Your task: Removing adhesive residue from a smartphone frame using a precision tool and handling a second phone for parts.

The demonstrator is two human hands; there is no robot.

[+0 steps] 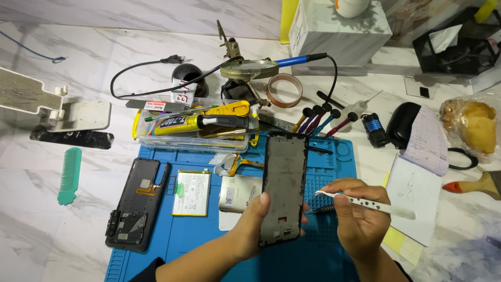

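— Over the blue repair mat, what is in the hands right now?

— Left hand grips a black phone frame by its lower edge, thumb on the front face, fingers curled behind, holding it up above the mat's middle. Right hand pinches white tweezers between thumb and fingers, the tip pointing at the frame's right edge, close to it; whether it touches I cannot tell.

— How far along does the teardown look?

— Well along, I judge. Left of the mat's centre lies the battery, already out. Beside it, toward the middle of the mat, sits a silvery metal plate. Straddling the mat's left edge is the phone's back shell, with an orange flex cable and a small board showing inside. So the phone is already opened and split into its main parts.

— And what is left?

— The frame itself looks bare and dark, with dusty smears. The work in hand seems to be picking or cleaning along its edge with the tweezers. Nothing is back together: battery, plate and shell all lie apart from the frame.

— Supplies near?

— Behind the mat's far edge stands a clear plastic box with a yellow glue tube on top, and further back a magnifier on a stand. Screwdrivers lean near the far right corner.
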